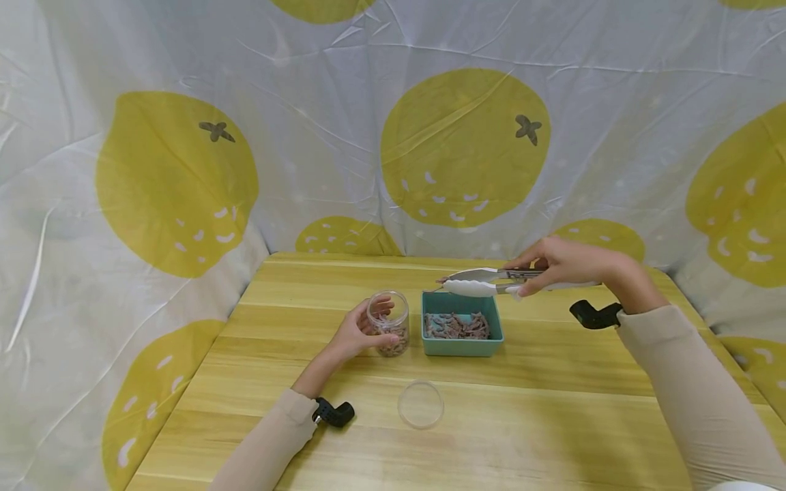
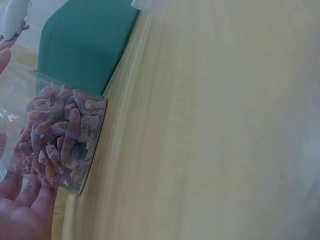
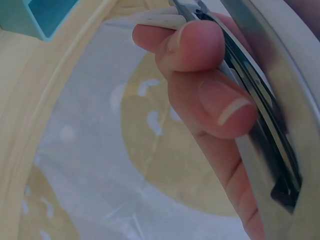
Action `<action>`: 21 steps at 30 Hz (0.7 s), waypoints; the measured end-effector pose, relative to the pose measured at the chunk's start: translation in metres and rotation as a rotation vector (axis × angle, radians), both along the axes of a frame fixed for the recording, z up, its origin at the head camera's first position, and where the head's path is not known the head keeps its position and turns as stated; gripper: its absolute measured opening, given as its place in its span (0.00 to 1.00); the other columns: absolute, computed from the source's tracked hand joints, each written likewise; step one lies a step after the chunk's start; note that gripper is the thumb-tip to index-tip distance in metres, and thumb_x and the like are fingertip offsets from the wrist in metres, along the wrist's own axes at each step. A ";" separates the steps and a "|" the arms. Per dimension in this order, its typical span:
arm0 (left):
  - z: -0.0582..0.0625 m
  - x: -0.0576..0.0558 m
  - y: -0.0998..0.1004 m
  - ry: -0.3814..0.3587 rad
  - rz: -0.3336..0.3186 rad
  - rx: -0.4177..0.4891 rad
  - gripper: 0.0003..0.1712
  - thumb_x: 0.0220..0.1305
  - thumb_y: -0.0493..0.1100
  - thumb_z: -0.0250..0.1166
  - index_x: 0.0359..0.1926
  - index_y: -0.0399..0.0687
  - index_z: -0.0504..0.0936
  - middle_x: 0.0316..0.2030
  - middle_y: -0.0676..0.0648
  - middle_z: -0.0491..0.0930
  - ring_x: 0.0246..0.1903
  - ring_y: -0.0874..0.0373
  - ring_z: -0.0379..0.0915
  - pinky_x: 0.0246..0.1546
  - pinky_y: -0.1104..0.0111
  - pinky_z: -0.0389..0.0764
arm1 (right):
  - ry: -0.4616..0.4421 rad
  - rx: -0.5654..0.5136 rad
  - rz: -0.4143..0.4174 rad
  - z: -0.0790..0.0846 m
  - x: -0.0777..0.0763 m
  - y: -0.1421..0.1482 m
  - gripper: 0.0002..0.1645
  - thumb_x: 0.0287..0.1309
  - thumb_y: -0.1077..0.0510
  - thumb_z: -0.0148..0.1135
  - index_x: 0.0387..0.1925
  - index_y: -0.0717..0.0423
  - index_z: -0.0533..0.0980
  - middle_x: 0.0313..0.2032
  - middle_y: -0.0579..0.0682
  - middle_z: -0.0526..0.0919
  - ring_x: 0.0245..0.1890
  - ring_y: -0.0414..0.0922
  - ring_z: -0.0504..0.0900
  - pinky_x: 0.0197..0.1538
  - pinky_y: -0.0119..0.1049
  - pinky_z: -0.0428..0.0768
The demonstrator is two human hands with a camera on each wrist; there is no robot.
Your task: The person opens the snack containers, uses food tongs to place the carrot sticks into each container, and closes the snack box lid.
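Note:
My left hand (image 1: pixel 351 335) grips a clear, uncapped jar (image 1: pixel 402 326) standing on the table, thumb on the near side and fingers round the far side. Brownish-pink dried strips (image 2: pixel 60 130), dusted pale, fill its lower part in the left wrist view. In my right hand (image 1: pixel 568 262) is a pair of metal tongs with white tips (image 1: pixel 473 288), held level above the teal box. A few thin brownish strips (image 1: pixel 441 280) stick out at the tips. More such strips lie on the floor of the teal box (image 1: pixel 462 348), just right of the jar.
A round clear lid (image 1: pixel 421 405) lies on the wooden table (image 1: pixel 522 436) in front of the jar and box. Behind the table and at its sides hangs a white cloth (image 1: pixel 319 136) printed with yellow lemons.

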State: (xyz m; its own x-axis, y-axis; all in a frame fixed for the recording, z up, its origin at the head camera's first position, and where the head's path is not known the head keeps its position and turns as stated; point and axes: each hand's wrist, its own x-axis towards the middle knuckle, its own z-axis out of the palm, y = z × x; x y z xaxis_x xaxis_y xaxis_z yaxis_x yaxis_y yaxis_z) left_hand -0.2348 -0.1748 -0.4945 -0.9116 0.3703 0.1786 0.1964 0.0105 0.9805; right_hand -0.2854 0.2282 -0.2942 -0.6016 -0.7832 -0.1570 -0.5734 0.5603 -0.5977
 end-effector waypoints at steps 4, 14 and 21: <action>0.001 0.000 0.000 0.002 -0.001 0.000 0.44 0.55 0.27 0.74 0.71 0.44 0.67 0.67 0.35 0.68 0.66 0.38 0.63 0.61 0.64 0.73 | 0.016 0.009 0.010 0.000 -0.001 -0.001 0.32 0.60 0.49 0.71 0.62 0.61 0.77 0.18 0.43 0.71 0.16 0.34 0.51 0.22 0.30 0.62; 0.001 0.000 0.001 0.008 -0.003 0.003 0.44 0.54 0.28 0.74 0.71 0.41 0.66 0.67 0.32 0.67 0.66 0.36 0.63 0.62 0.62 0.72 | 0.032 0.005 0.009 0.009 -0.001 -0.004 0.33 0.60 0.48 0.70 0.63 0.58 0.76 0.18 0.43 0.67 0.17 0.35 0.48 0.23 0.31 0.61; 0.000 0.000 0.000 0.001 0.007 -0.006 0.43 0.54 0.28 0.75 0.70 0.44 0.68 0.67 0.33 0.68 0.66 0.38 0.63 0.61 0.64 0.73 | 0.047 -0.018 0.033 0.015 -0.002 -0.016 0.32 0.61 0.48 0.70 0.64 0.54 0.76 0.17 0.39 0.62 0.18 0.36 0.50 0.24 0.32 0.60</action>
State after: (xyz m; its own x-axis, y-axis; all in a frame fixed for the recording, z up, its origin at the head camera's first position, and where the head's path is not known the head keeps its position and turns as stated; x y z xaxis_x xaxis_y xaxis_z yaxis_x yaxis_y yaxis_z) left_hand -0.2351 -0.1743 -0.4948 -0.9139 0.3650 0.1778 0.1976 0.0175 0.9801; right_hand -0.2874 0.2126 -0.2788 -0.5817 -0.8052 -0.1152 -0.6191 0.5301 -0.5794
